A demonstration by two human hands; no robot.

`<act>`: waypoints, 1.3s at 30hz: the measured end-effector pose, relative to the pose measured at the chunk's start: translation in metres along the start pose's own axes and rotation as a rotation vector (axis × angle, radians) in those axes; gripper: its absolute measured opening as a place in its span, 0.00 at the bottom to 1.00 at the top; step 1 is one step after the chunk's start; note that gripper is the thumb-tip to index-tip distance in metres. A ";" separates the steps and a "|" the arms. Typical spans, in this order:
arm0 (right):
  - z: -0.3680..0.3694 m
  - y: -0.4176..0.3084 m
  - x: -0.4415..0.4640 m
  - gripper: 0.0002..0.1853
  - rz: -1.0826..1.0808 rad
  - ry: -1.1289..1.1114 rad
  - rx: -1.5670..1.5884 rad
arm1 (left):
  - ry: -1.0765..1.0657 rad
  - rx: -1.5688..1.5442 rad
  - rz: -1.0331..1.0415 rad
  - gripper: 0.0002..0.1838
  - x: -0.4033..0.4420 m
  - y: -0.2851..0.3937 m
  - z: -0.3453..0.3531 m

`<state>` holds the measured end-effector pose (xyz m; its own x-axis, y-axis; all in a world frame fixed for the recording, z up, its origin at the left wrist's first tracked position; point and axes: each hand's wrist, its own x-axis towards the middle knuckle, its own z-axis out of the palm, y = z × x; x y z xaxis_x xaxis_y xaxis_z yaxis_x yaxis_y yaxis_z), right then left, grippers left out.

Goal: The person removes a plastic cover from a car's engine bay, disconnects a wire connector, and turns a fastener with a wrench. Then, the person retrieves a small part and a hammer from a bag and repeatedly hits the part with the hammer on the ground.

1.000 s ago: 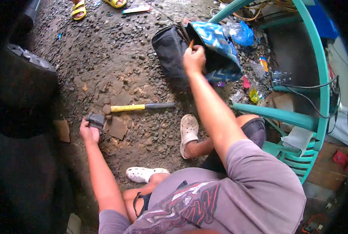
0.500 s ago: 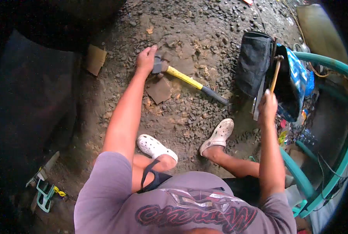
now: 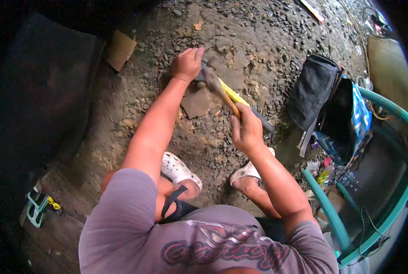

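Note:
On the gravelly ground lies a sledgehammer with a yellow and black handle (image 3: 234, 95); its dark head is mostly covered. My left hand (image 3: 187, 64) is closed at that head, and whatever its fingers pinch is hidden from me. My right hand (image 3: 248, 129) grips the wooden handle of a hammer (image 3: 231, 105). The hammer's blurred head is down over the sledgehammer's head, close beside my left fingers; I cannot tell whether they touch. A flat brown piece (image 3: 197, 102) lies just below the sledgehammer's head.
To the right, an open black and blue bag (image 3: 310, 89) stands beside a green chair frame (image 3: 328, 210). Another flat brown piece (image 3: 120, 50) lies at upper left. A green saw handle (image 3: 36, 210) is at lower left. My white clogs (image 3: 181, 167) are planted below my hands.
My right hand has swung the hammer from beside the bag, left and down to the sledgehammer's head. My left hand stays at that head. The whole view has shifted slightly.

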<state>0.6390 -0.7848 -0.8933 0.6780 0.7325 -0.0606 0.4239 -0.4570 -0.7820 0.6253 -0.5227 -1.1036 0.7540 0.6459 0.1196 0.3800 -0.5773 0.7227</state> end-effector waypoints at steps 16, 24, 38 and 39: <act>0.046 0.063 -0.006 0.10 0.325 -0.270 -0.342 | 0.041 -0.069 0.057 0.18 -0.012 -0.003 -0.009; 0.000 0.020 -0.013 0.09 0.234 -0.011 0.047 | -0.092 -0.113 -0.153 0.21 -0.020 0.030 -0.029; 0.025 0.024 -0.021 0.09 0.257 -0.025 0.066 | 0.241 0.185 -0.333 0.18 -0.100 0.043 -0.007; 0.029 0.024 -0.023 0.10 0.245 -0.027 0.032 | 0.250 0.187 -0.302 0.17 -0.100 0.040 -0.006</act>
<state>0.6167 -0.7979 -0.9288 0.7416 0.6155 -0.2668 0.2293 -0.6064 -0.7614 0.5619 -0.6076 -1.0830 0.4502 0.8874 0.0995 0.6711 -0.4098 0.6178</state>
